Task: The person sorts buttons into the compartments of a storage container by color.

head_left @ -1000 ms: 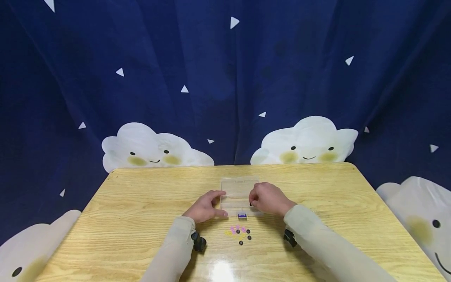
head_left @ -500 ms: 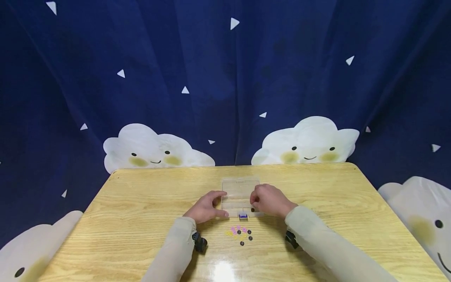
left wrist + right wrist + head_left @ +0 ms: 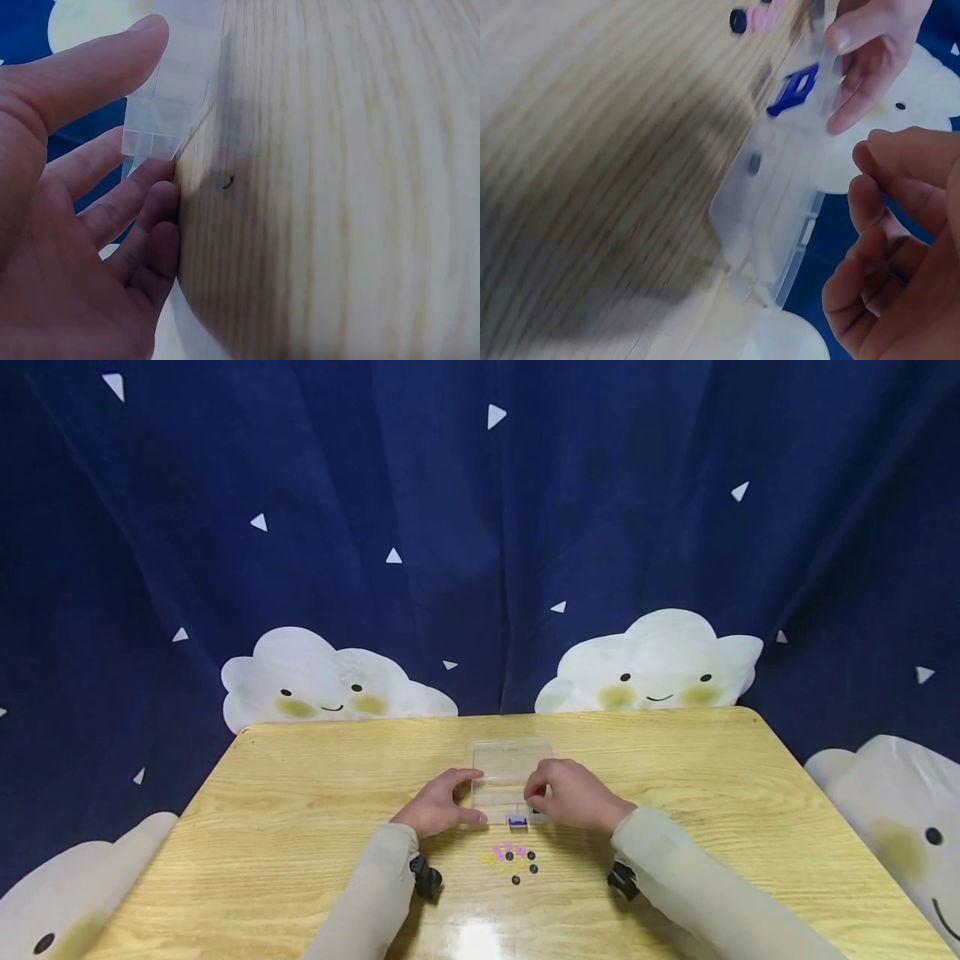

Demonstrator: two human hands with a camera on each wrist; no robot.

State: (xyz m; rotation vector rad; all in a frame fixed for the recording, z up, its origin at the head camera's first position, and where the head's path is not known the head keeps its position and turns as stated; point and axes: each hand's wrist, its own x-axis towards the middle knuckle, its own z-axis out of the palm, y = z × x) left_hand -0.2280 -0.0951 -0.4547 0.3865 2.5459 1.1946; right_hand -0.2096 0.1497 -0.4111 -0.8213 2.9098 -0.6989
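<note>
A clear plastic box (image 3: 495,795) with its lid (image 3: 513,758) raised stands mid-table. My left hand (image 3: 438,803) holds its left end, thumb on the near side and fingers on the far side; the left wrist view shows the box end (image 3: 150,142) between them. My right hand (image 3: 573,795) hovers over the box's right part. In the right wrist view its fingers (image 3: 847,289) are curled, thumb and index tips together, with nothing visible between them. A small black bead (image 3: 755,163) shows through the box wall. A blue piece (image 3: 793,90) sits at the box front.
In front of the box lie several small pink beads (image 3: 497,852), yellow rings (image 3: 489,858) and black beads (image 3: 516,880) on the wooden table (image 3: 322,793). A dark blue curtain (image 3: 420,485) with white clouds hangs behind the table.
The black bead has gone from the right fingertips into the right part of the box. The right hand has shifted slightly left and nearer. The left hand stays on the box.
</note>
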